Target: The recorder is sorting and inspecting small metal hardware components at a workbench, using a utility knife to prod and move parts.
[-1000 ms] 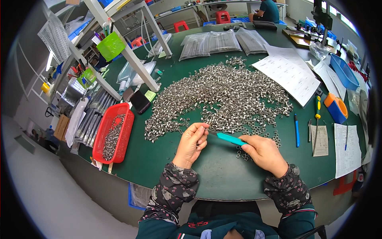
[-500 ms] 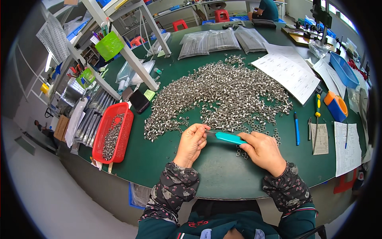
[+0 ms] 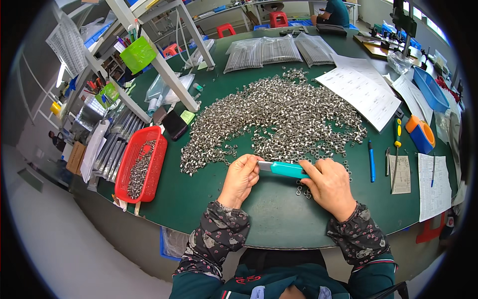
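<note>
A teal-handled utility knife (image 3: 289, 170) lies across the front of the pile, gripped at its handle end by my right hand (image 3: 328, 187). Its grey blade points left and meets the fingertips of my left hand (image 3: 241, 180). That hand is closed in a pinch; whatever small piece sits between its thumb and finger is too hidden to name. Just beyond both hands spreads a broad heap of small silver metal rings (image 3: 279, 117) on the green tabletop (image 3: 279, 224). Several loose rings (image 3: 302, 191) lie beneath the knife, near my right fingers.
At the left stands a red plastic basket (image 3: 158, 158) with metal pieces inside. Bagged metal rods (image 3: 284, 50) and paper sheets (image 3: 361, 92) border the heap. A blue pen (image 3: 372, 162), a yellow-handled screwdriver (image 3: 398, 132) and an orange-blue tape roll (image 3: 421, 134) lie right. A shelf post (image 3: 172, 82) rises left.
The knife has turned slightly, showing more of its blade and the handle's broad side. My right hand has shifted a little with it. My left hand keeps its pinch.
</note>
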Available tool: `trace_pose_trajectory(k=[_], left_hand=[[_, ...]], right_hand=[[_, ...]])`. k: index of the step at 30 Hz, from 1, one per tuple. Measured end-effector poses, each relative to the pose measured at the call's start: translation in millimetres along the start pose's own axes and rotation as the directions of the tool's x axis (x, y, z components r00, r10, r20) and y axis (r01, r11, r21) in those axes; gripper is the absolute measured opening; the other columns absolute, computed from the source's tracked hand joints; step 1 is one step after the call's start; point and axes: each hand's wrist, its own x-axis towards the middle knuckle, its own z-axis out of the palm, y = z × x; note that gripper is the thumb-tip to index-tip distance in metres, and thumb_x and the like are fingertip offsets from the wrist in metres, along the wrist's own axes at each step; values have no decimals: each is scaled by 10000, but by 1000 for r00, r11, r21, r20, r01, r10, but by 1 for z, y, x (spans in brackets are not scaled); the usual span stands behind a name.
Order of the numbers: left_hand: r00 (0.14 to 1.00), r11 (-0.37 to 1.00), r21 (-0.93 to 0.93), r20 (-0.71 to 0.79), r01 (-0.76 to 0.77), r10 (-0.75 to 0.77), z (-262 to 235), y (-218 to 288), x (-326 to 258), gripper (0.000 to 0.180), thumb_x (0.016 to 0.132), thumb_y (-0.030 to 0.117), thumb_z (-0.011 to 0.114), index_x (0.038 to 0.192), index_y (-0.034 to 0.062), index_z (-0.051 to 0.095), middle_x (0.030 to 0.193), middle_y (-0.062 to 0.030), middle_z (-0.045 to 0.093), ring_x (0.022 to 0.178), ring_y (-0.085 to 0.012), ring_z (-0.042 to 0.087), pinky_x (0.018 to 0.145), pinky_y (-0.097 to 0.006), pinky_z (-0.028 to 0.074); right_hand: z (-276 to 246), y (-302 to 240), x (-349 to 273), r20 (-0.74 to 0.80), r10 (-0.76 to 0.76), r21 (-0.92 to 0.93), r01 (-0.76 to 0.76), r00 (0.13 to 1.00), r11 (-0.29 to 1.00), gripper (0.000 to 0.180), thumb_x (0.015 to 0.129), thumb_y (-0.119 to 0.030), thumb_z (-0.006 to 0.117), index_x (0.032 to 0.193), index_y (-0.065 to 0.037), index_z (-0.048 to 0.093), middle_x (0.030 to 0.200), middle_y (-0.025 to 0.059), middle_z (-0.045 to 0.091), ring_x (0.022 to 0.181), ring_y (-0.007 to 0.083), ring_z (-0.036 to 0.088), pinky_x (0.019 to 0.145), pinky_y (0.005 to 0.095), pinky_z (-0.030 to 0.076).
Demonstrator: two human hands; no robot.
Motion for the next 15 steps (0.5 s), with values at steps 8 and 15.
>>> trace_pose_trajectory(k=[8, 15], left_hand=[[999, 997, -65, -22, 41, -43, -1, 1, 0, 255, 885, 246, 472, 857, 5, 550, 649, 10, 453, 461, -11, 315, 366, -139, 239], [1000, 990, -140, -11, 27, -29, -3, 2, 1, 222, 901, 198, 432, 929, 1, 531, 734, -22, 481, 482, -31, 323, 367, -143, 247]], right_hand=[[-5, 3, 1, -135, 112, 67, -103, 985, 992, 367, 648, -149, 664, 996, -97, 561, 639, 42, 439, 589, 209, 469, 500, 320, 369], [-3, 0, 0, -93, 120, 92, -111, 988, 990, 341, 667, -170, 655, 985, -88, 559, 633, 53, 450, 582, 220, 473, 498, 331, 376]])
